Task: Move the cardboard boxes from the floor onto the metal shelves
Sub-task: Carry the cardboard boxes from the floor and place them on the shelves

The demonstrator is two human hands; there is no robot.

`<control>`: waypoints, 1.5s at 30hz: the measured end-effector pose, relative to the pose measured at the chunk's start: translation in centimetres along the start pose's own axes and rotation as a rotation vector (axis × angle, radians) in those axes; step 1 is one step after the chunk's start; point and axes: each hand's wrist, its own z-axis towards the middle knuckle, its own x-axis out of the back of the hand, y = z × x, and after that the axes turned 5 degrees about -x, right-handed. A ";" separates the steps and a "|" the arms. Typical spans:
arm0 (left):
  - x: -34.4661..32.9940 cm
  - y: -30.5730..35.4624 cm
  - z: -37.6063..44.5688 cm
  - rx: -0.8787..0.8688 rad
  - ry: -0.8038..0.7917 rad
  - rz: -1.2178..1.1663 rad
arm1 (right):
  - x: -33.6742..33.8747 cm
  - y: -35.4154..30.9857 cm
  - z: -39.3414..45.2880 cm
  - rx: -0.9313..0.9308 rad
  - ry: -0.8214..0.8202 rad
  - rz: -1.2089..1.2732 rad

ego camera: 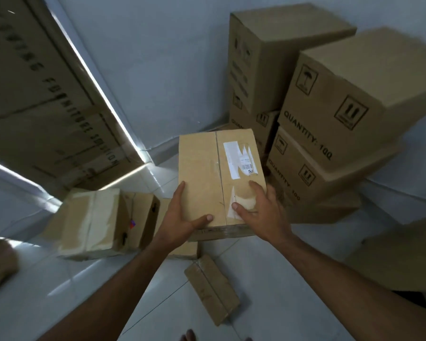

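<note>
box [217, 173]: long axis runs away from the person, near end in both grips
left hand [180, 215]: clasps near-left corner
right hand [258, 207]: clasps near-right corner
shelves: not in view

A taped cardboard box [207, 173] with a torn label sits held above the tiled floor [158, 303].

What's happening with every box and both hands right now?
Labelled box: taped shut, held by both hands.
Left hand: grips the box's near left corner.
Right hand: grips its near right corner.
Taped box: shut, on the floor.
Flat box: shut, on the floor.
Stacked boxes: shut, piled by the wall.
</note>
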 end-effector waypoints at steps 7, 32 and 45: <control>8.1 8.1 -9.3 0.078 0.256 -0.014 | 4.5 -11.1 -2.7 0.212 -0.097 0.003; 20.0 18.1 -66.7 0.465 1.345 0.040 | 0.0 -44.3 -43.7 1.220 -0.657 0.019; 19.3 26.8 -96.4 0.629 1.667 0.196 | 3.5 -52.6 -73.6 1.524 -0.923 0.108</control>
